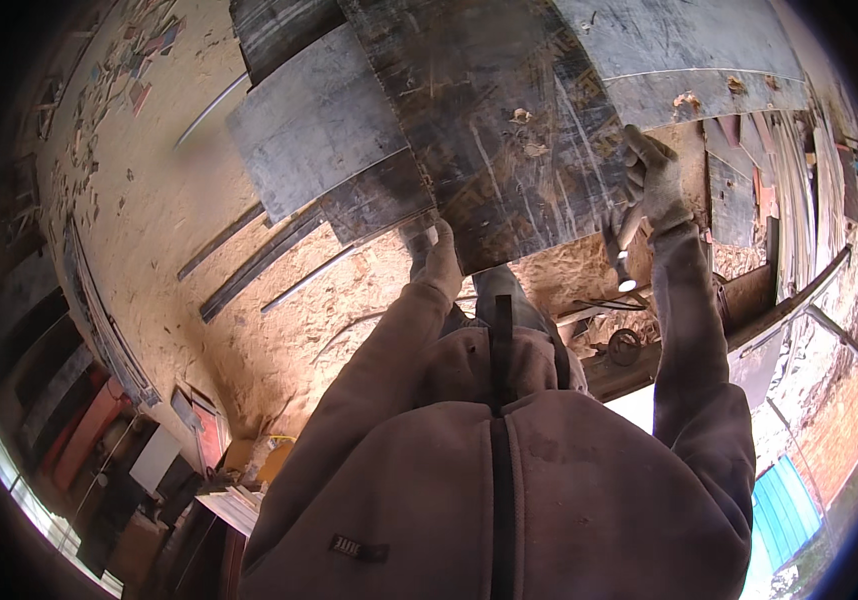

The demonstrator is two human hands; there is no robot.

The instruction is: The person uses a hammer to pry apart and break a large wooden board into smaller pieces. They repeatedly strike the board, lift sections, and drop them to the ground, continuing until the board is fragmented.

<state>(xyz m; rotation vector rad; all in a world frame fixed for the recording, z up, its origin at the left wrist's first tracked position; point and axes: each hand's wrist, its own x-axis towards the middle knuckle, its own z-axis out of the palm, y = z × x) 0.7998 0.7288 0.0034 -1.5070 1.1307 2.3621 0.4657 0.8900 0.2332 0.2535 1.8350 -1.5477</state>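
A dark, scuffed sheet that looks like film-faced plywood (509, 130), with faded print and pale scrape marks, reaches away from me at the top middle. My left hand (440, 262) grips its near left corner, thumb on top and the other fingers hidden below. At the right edge, my gloved right hand (657, 180) has its fingers curled against the board. Greyer panels lie beyond on both sides, one on the left (314, 115) and one on the right (689, 95) with clods of dirt on it.
Narrow dark strips (259, 262) lie on the sandy ground (174, 205) to the left. A stack of long boards (799, 170) stands at the right, near a rusty metal frame with a round wheel (625, 347). More panels (79, 410) lean at the far left. A blue sheet (787, 510) shows lower right.
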